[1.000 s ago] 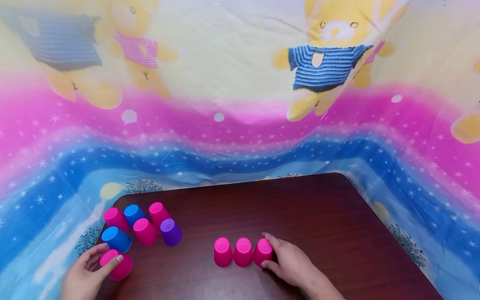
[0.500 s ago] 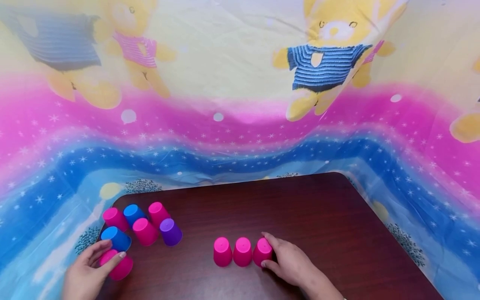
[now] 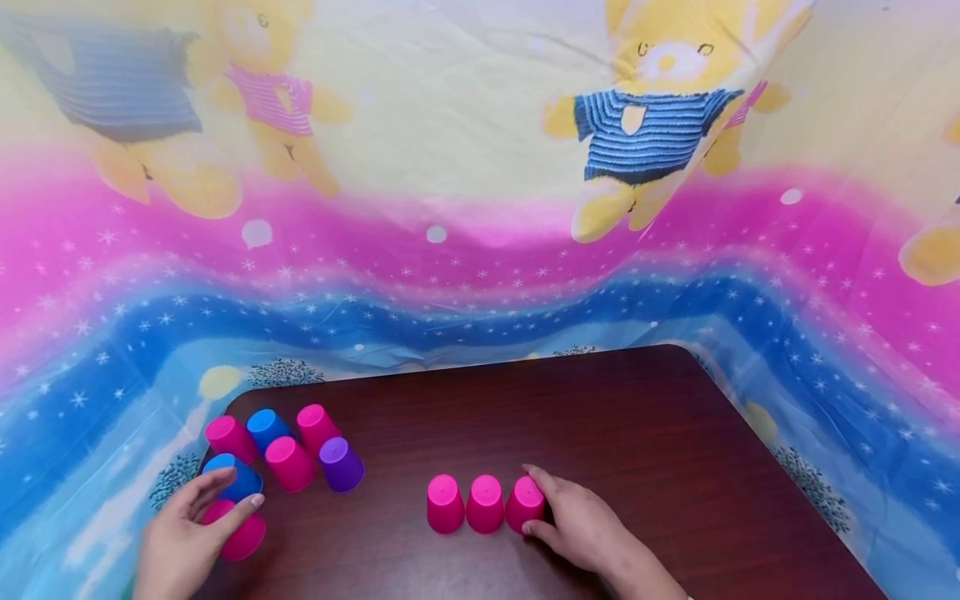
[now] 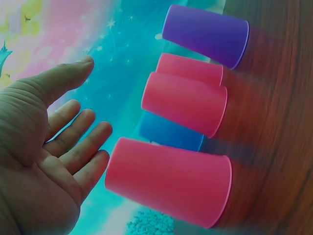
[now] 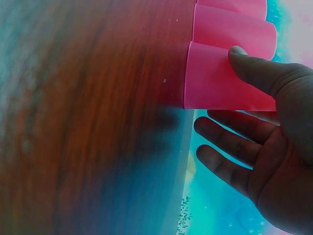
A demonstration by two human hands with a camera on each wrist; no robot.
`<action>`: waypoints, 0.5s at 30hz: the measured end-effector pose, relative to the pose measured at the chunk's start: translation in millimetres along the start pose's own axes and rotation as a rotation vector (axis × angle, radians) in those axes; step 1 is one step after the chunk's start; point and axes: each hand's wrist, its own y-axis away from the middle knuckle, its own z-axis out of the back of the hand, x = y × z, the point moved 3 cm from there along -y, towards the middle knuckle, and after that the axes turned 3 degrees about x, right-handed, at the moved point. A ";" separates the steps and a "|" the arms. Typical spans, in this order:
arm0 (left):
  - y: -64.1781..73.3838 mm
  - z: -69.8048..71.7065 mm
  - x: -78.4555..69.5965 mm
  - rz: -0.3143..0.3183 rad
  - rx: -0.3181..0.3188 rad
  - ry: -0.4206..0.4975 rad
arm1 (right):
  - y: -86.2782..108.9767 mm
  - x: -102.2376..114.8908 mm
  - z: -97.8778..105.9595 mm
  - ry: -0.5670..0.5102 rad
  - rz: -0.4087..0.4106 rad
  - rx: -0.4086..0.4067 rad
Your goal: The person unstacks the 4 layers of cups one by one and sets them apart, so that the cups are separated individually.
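My right hand (image 3: pixel 588 525) holds the rightmost pink cup (image 3: pixel 525 502) between thumb and forefinger. In the right wrist view the thumb lies on that cup's (image 5: pixel 215 78) side, while the other fingers are spread below. Two more pink cups stand upside down in line with it, a middle one (image 3: pixel 486 505) and a left one (image 3: pixel 446 505). My left hand (image 3: pixel 187 529) hovers over the near-left pink cup (image 3: pixel 246 537), fingers loosely bent and thumb apart. The left wrist view shows nothing in that hand, its fingertips close by the pink cup (image 4: pixel 168 181).
Behind the left hand stand more upturned cups: a near blue one (image 3: pixel 243 482), a far blue one (image 3: pixel 268 429), a purple one (image 3: pixel 342 465) and several pink ones (image 3: pixel 291 465). They sit near the left edge of the brown table (image 3: pixel 637 433). A printed cloth (image 3: pixel 450 275) hangs around it.
My left hand has shifted slightly up and to the right, over the near-left pink cup. The right hand and all the cups have stayed in place.
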 end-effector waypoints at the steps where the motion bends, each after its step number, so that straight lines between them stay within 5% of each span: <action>1: 0.3 -1.6 -2.0 -0.006 -0.001 -0.004 | 0.1 0.0 -0.1 0.000 0.000 0.002; 8: 0.5 -17.5 -15.6 -0.032 0.029 0.037 | 0.1 -0.5 -1.3 -0.004 -0.009 0.012; 15: -1.0 -32.3 -23.5 -0.126 0.040 0.019 | 0.3 -1.1 -1.8 -0.001 -0.012 0.004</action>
